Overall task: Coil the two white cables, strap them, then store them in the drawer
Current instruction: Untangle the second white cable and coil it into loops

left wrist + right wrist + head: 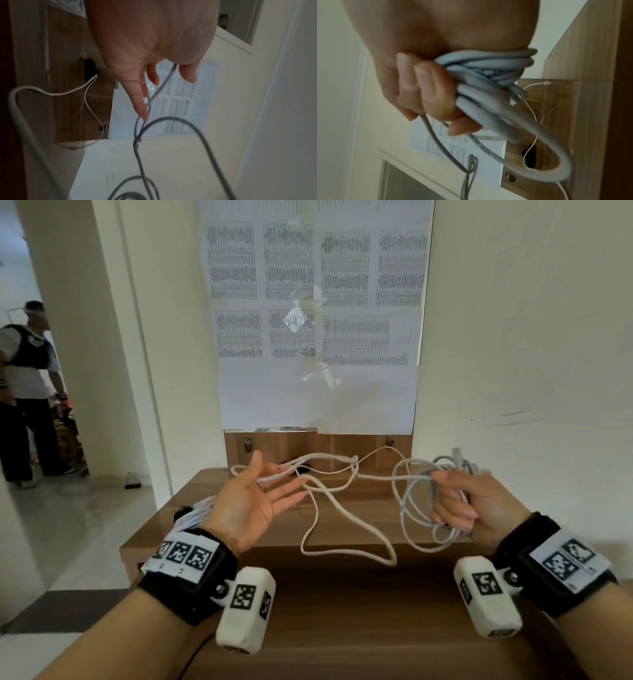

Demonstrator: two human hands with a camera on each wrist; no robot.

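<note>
My right hand (454,503) grips a coil of pale grey cable (416,508); in the right wrist view its fingers (426,93) curl round the bundled loops (488,75), and a plug end sticks up behind. A strand of this cable runs left to my left hand (274,491), which is held palm up with straight fingers. The strand (163,83) passes between those fingers. The second cable (342,517), cream white, lies loose in wide loops on the wooden desk (212,529) between my hands.
A bundle of thin white strips (197,510) lies on the desk behind my left wrist. A dark cable hole (303,469) sits near the desk's back panel. Printed sheets (318,302) hang on the wall. A person (27,392) stands in the doorway at left.
</note>
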